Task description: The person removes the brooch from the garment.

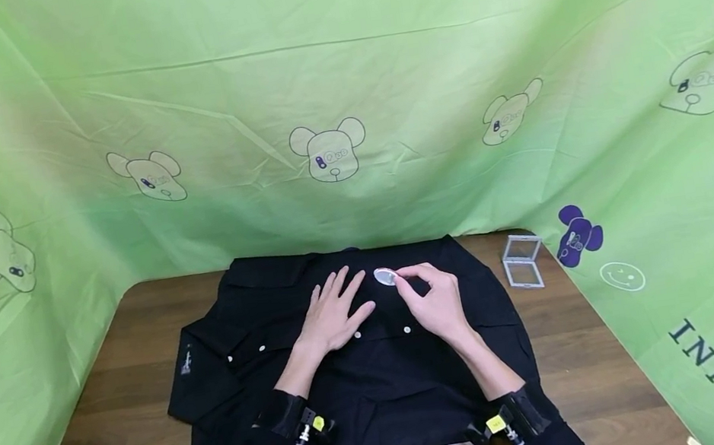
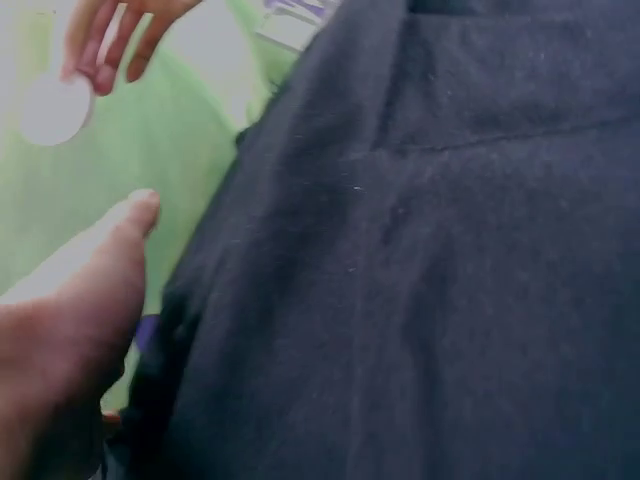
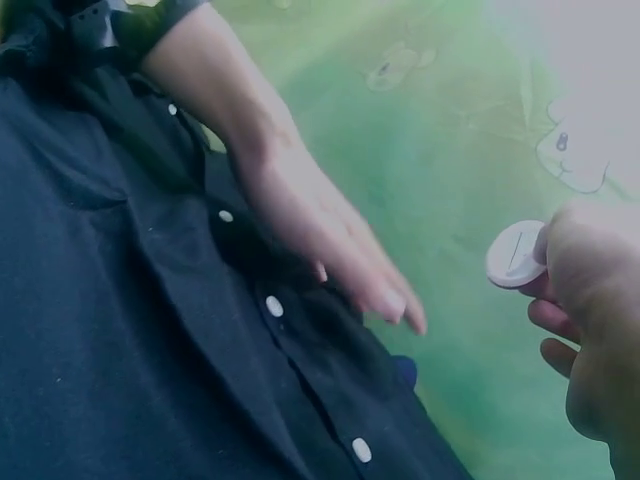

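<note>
A black cloth shirt with a row of small white buttons [image 1: 407,330] is spread across a brown wood-grain desk [image 1: 576,343], and much of its surface [image 1: 408,380] is overlapped by the two arms in the head view. A small, flat, round white disc [image 1: 383,277] is pinched at its edge between the thumb and fingertips of the right hand [image 1: 434,302], above the upper part of the shirt; a thin dark line across one face of the disc is shown by the right wrist view. The left hand [image 1: 334,312] is held flat over the shirt just beside the disc, its fingers straight and spread, with nothing gripped; whether the cloth is touched by it cannot be told. A pale, square-framed hinged case [image 1: 520,260] is placed, opened out, on the desk to the right of the shirt. A black strap [image 1: 525,413] is worn on the right wrist. The desk is bordered by a light green cloth backdrop [image 1: 321,74], on which outlined bear heads are printed.
</note>
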Action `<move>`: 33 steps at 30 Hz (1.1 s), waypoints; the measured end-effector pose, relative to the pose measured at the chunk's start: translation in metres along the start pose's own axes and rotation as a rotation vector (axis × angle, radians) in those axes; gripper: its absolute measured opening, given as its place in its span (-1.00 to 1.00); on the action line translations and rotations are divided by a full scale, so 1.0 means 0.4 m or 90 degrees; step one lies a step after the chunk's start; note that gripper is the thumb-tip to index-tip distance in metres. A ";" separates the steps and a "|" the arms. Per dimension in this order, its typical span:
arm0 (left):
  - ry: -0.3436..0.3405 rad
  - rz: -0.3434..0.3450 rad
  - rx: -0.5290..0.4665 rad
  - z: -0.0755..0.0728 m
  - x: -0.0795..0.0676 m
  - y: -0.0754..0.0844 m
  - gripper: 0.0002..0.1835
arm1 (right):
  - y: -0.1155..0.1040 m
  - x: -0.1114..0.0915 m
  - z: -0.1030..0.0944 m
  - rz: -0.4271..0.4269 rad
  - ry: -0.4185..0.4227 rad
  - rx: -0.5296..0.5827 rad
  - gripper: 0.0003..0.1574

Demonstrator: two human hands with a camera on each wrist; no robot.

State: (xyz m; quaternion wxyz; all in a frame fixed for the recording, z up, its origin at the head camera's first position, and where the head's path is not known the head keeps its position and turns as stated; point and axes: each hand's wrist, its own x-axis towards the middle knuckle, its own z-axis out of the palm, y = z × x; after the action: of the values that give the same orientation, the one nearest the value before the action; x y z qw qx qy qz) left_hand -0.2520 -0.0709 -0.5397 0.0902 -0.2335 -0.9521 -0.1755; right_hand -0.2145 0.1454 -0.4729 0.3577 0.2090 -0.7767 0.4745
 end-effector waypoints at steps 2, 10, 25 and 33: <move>0.058 0.017 -0.044 -0.020 -0.010 -0.003 -0.26 | -0.026 0.010 -0.006 0.005 -0.007 0.013 -0.87; 0.166 0.031 -0.231 -0.118 -0.054 0.003 -0.38 | -0.068 0.039 -0.014 0.000 -0.045 0.055 -0.86; 0.284 0.107 -0.486 -0.248 -0.098 0.069 -0.59 | -0.103 0.060 0.010 0.011 -0.142 0.216 -0.87; 0.265 0.099 -0.506 -0.258 -0.112 0.080 -0.71 | -0.127 0.057 0.019 0.023 -0.169 0.233 -0.88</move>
State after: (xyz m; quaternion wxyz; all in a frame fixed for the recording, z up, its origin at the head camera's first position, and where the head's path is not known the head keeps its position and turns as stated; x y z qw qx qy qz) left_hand -0.1885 -0.1017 -0.4467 0.1957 -0.2807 -0.7519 -0.5635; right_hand -0.1984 0.1153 -0.4279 0.2000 0.3171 -0.7216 0.5820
